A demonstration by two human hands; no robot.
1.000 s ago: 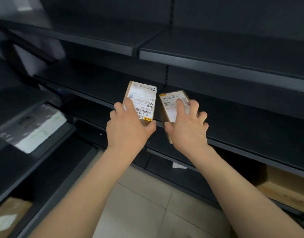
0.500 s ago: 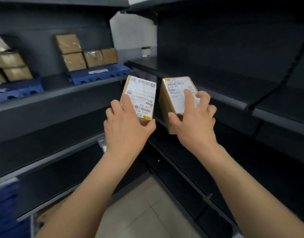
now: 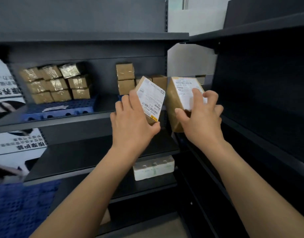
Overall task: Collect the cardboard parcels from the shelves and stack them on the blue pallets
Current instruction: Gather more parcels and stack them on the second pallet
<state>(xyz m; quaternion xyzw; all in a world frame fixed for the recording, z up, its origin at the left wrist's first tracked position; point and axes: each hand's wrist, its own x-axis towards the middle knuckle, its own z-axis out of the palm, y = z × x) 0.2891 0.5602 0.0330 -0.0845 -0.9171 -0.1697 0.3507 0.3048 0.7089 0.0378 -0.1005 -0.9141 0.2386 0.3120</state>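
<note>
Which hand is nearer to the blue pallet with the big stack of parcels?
Left. The left hand is to the right of the blue pallet; the right hand is farther right.

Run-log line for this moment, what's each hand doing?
left hand: grips left cardboard parcel | right hand: grips right cardboard parcel | blue pallet: ahead | stacking: not yet done

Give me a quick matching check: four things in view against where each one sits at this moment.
Things:
1. barcode-label parcel
2. larger parcel
3. white foam block
4. taped parcel stack

Places:
A. on a low shelf, below both hands
B. held in the left hand
C. on the blue pallet
D. held in the right hand

Pairs: 1-B, 2-D, 3-A, 4-C.
</note>
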